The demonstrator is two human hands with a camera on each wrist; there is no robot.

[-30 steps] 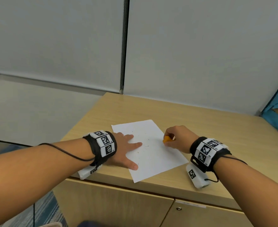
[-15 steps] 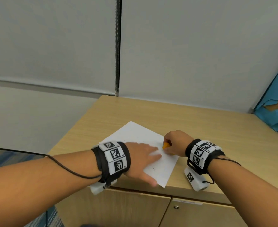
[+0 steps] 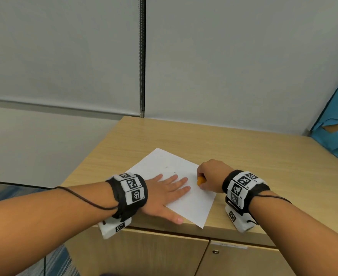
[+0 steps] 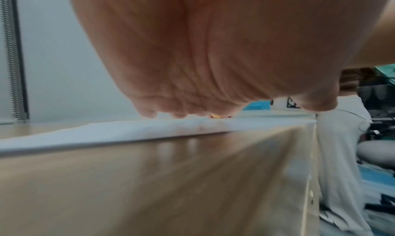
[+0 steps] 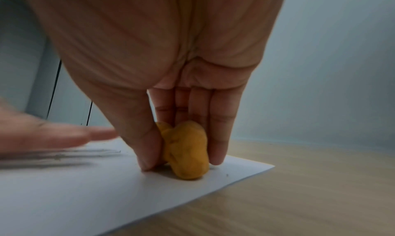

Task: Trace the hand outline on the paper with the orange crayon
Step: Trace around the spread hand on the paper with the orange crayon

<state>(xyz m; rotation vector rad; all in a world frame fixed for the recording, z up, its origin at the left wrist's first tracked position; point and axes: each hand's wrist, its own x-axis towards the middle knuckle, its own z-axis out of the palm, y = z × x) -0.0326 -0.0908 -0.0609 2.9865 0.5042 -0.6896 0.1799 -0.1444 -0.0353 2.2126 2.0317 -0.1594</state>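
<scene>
Left hand [image 3: 165,193] lies flat with fingers spread on the white paper [image 3: 194,206] near the counter [image 3: 263,156] front edge, right hand [image 3: 212,175] pinches the stubby orange crayon [image 5: 188,151] tip-down on the paper just right of the left fingertips.

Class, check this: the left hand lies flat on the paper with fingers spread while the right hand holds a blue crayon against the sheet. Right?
Not quite: the crayon is orange, not blue, as the right wrist view shows. The left hand does lie flat on the paper, and the right hand holds the crayon.
</scene>
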